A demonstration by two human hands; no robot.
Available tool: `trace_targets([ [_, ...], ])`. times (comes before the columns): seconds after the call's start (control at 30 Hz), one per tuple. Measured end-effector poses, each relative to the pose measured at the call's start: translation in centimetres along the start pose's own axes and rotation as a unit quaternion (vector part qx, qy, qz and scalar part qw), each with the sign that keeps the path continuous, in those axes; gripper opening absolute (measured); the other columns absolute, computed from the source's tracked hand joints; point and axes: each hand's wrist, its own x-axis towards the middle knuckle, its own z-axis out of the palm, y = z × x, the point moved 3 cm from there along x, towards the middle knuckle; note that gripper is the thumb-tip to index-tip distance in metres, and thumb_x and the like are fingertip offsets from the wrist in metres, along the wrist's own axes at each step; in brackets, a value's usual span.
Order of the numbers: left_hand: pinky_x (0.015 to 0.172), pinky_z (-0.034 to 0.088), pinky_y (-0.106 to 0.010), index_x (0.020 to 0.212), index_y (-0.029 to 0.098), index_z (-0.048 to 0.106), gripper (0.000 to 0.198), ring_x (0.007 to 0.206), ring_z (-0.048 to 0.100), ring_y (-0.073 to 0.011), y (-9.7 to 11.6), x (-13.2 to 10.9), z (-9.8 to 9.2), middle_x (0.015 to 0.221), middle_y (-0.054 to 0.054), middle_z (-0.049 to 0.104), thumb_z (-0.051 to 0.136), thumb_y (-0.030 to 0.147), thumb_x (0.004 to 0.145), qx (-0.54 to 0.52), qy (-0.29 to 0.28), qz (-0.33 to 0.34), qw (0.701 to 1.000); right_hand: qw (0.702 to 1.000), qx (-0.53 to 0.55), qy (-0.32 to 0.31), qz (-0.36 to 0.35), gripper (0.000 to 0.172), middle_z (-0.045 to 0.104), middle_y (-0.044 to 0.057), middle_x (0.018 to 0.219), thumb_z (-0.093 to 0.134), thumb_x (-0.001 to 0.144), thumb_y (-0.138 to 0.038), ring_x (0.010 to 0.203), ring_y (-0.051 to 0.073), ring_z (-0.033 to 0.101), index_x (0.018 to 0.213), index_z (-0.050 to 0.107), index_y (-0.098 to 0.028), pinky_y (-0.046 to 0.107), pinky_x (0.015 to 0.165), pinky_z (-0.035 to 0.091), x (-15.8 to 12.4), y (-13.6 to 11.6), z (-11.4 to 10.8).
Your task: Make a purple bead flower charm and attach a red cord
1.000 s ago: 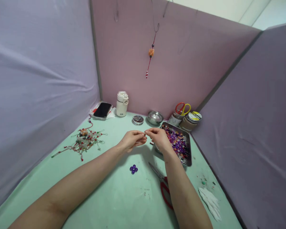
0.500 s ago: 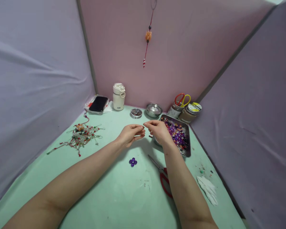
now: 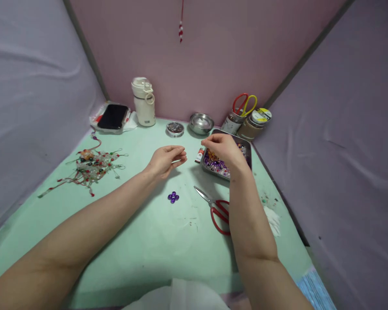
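Observation:
My left hand [image 3: 167,161] is raised above the middle of the table, thumb and forefinger pinched together; anything between them is too small to make out. My right hand [image 3: 225,150] hovers over the near part of a metal tray [image 3: 251,159] of mixed beads [image 3: 217,167], its fingertips also pinched, and I cannot see what they hold. Below my left hand, a small flower-like cluster of purple beads [image 3: 173,197] lies on the green cloth. Red-handled scissors [image 3: 220,215] lie beside my right forearm, which partly covers their handles.
On the left lies a heap of strung bead pieces [image 3: 92,165]. Along the back stand a phone [image 3: 113,116], white bottle [image 3: 144,103], small round container [image 3: 175,128], metal bowl [image 3: 201,124] and jars [image 3: 254,123]. A red-and-white lighter [image 3: 199,155] lies left of the tray.
My hands have moved apart: the right one has shifted rightward over the bead tray, while the left stays pinched. The view has tilted down, showing more of the table's front.

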Motion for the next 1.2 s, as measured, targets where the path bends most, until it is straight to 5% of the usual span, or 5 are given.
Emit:
trace_targets([
  [0.17,0.084,0.054,-0.032,0.080,0.010,0.067,0.015,0.068,0.064,-0.0107,-0.4,0.7,-0.5,0.075,-0.005,0.068,0.075,0.021,0.073,0.026,-0.001,-0.005,1.000,0.995,-0.086,0.056,0.002,0.023,0.056,-0.001,0.062,0.063,0.071,-0.038,0.054,0.009,0.041,0.072,0.066,-0.015,0.024,0.052,0.030,-0.2,1.0,-4.7],
  [0.4,0.079,0.054,-0.028,0.081,0.012,0.068,0.025,0.070,0.065,-0.0118,-2.0,2.4,-1.5,0.075,-0.004,0.068,0.080,0.029,0.066,0.055,-0.016,0.023,0.998,0.972,-0.214,-0.091,0.017,0.007,0.064,0.000,0.062,0.064,0.066,-0.023,0.060,0.012,0.053,0.066,0.068,-0.017,0.024,0.059,0.040,0.3,5.7,-7.8],
  [0.67,0.080,0.055,-0.028,0.080,0.011,0.068,0.023,0.070,0.065,-0.0119,-3.0,3.1,-2.0,0.072,-0.004,0.068,0.079,0.026,0.065,0.028,0.007,0.028,0.999,0.944,-0.254,-0.211,0.002,0.017,0.074,0.000,0.079,0.062,0.073,-0.016,0.069,0.016,0.063,0.082,0.076,-0.021,0.025,0.065,0.046,0.5,7.2,-4.9],
  [0.87,0.075,0.055,-0.027,0.078,0.011,0.068,0.020,0.069,0.065,-0.0124,-2.9,3.0,-1.9,0.071,-0.004,0.068,0.078,0.024,0.066,0.028,0.024,0.017,0.999,0.911,-0.377,-0.167,-0.014,0.027,0.076,0.003,0.091,0.057,0.076,-0.010,0.082,0.018,0.067,0.090,0.077,-0.021,0.024,0.075,0.046,1.2,7.4,-2.6],
  [1.2,0.079,0.054,-0.030,0.078,0.012,0.067,0.019,0.068,0.065,-0.0127,-3.0,3.0,-2.0,0.073,-0.005,0.068,0.076,0.024,0.067,0.025,0.025,0.010,0.999,0.883,-0.436,-0.175,0.003,0.023,0.074,0.005,0.086,0.062,0.074,-0.016,0.076,0.019,0.064,0.093,0.075,-0.022,0.025,0.066,0.041,1.3,8.0,-1.7],
])
